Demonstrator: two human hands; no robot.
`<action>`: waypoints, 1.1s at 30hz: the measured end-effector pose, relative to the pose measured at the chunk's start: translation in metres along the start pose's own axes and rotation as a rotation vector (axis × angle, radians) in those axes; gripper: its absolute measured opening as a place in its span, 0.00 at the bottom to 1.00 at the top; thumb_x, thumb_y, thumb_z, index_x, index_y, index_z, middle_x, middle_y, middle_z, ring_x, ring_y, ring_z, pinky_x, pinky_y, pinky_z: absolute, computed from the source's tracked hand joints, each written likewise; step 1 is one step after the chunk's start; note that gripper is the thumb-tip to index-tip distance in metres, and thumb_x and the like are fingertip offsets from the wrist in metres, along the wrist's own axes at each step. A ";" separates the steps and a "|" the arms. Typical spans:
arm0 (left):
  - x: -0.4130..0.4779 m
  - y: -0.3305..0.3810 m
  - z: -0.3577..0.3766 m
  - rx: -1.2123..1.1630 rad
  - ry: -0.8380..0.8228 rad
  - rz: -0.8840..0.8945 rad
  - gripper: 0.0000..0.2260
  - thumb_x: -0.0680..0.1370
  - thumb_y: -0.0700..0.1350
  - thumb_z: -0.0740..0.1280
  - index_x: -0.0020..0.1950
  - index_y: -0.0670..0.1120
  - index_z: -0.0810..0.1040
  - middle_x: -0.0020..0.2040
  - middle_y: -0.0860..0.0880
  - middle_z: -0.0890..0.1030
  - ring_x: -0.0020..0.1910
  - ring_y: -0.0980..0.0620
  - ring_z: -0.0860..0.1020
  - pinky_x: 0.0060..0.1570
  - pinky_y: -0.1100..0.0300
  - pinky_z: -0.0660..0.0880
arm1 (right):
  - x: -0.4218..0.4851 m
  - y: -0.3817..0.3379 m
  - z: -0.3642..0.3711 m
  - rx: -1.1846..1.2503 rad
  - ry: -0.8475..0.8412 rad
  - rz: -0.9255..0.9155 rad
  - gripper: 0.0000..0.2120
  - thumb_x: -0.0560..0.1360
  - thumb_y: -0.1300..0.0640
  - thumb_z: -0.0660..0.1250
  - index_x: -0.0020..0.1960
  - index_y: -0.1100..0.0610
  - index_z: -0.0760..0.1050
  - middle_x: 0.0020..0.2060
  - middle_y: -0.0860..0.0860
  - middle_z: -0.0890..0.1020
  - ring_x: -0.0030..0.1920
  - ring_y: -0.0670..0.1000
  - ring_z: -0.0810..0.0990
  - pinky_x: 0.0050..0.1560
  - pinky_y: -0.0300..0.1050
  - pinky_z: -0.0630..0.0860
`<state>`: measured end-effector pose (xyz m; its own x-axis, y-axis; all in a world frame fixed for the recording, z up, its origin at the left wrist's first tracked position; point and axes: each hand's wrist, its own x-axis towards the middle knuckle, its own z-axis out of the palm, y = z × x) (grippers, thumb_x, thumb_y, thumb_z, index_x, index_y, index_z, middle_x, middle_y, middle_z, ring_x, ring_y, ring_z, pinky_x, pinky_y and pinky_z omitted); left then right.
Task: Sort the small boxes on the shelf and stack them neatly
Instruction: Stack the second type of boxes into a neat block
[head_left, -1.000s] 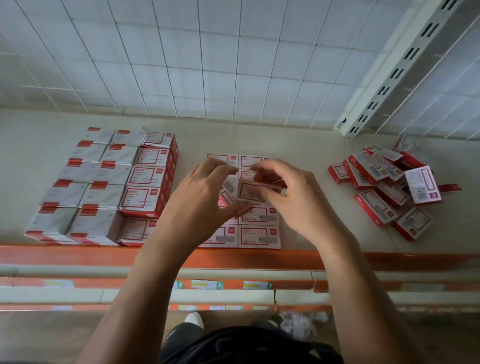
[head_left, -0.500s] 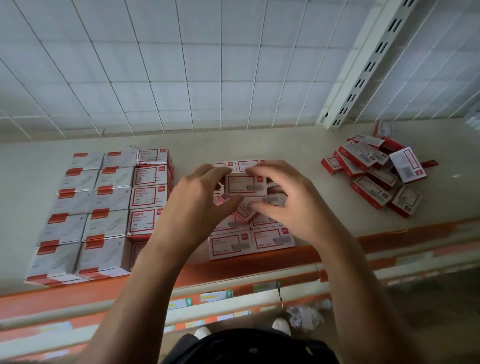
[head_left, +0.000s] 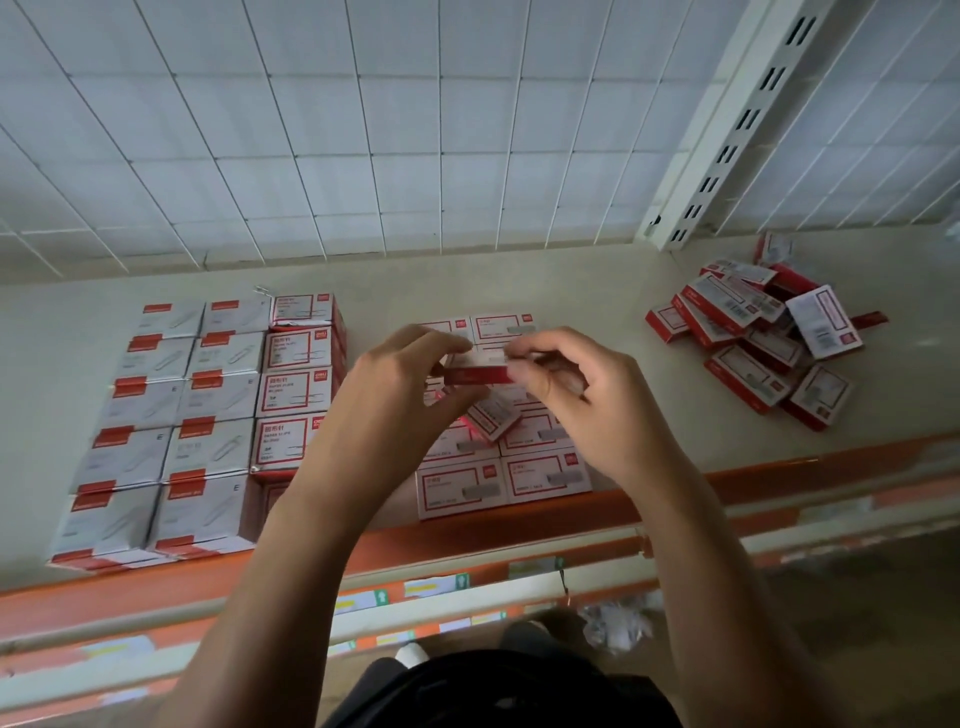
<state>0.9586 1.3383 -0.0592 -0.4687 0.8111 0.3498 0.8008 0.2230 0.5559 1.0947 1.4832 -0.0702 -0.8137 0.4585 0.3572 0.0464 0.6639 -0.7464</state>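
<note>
Both hands hold one small red-and-white box (head_left: 478, 368) above the middle of the shelf. My left hand (head_left: 397, 384) pinches its left end and my right hand (head_left: 569, 387) pinches its right end. Under them lies a neat stack of small boxes (head_left: 504, 478) in two columns, with one tilted box (head_left: 491, 415) lying loose on top. At the right a jumbled pile of small boxes (head_left: 758, 338) lies on the shelf. My hands hide the middle of the stack.
A tidy block of larger grey-and-red boxes (head_left: 156, 415) and red-framed boxes (head_left: 296, 389) fills the shelf's left part. A wire grid (head_left: 415, 130) backs the shelf, with a slotted upright (head_left: 727, 130) at the right. An orange front beam (head_left: 467, 540) edges it.
The box between my hands has been lifted and turned so its red side faces me. The view has shifted and tilted; the stacks have not moved.
</note>
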 end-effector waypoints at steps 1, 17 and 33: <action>0.001 0.001 0.001 -0.013 -0.001 -0.001 0.17 0.73 0.48 0.73 0.59 0.45 0.80 0.53 0.51 0.79 0.43 0.56 0.77 0.43 0.68 0.74 | 0.003 0.002 -0.003 -0.007 -0.015 -0.024 0.13 0.76 0.56 0.69 0.60 0.60 0.78 0.55 0.49 0.83 0.56 0.42 0.80 0.55 0.33 0.77; 0.024 0.010 0.012 0.094 0.064 -0.073 0.18 0.75 0.46 0.71 0.63 0.43 0.78 0.57 0.49 0.79 0.45 0.58 0.76 0.46 0.67 0.74 | 0.040 0.026 -0.017 -0.268 -0.066 -0.123 0.14 0.74 0.61 0.72 0.59 0.60 0.79 0.59 0.52 0.80 0.62 0.50 0.76 0.63 0.36 0.69; 0.016 -0.002 -0.001 0.062 -0.299 -0.080 0.19 0.78 0.47 0.67 0.69 0.54 0.73 0.69 0.58 0.71 0.63 0.59 0.72 0.55 0.69 0.74 | 0.055 0.049 -0.011 -0.268 -0.140 0.019 0.14 0.75 0.57 0.71 0.61 0.55 0.78 0.64 0.50 0.76 0.65 0.48 0.72 0.66 0.37 0.67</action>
<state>0.9492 1.3508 -0.0538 -0.4082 0.9106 0.0649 0.7915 0.3176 0.5222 1.0587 1.5471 -0.0808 -0.8824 0.3988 0.2496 0.1986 0.7968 -0.5707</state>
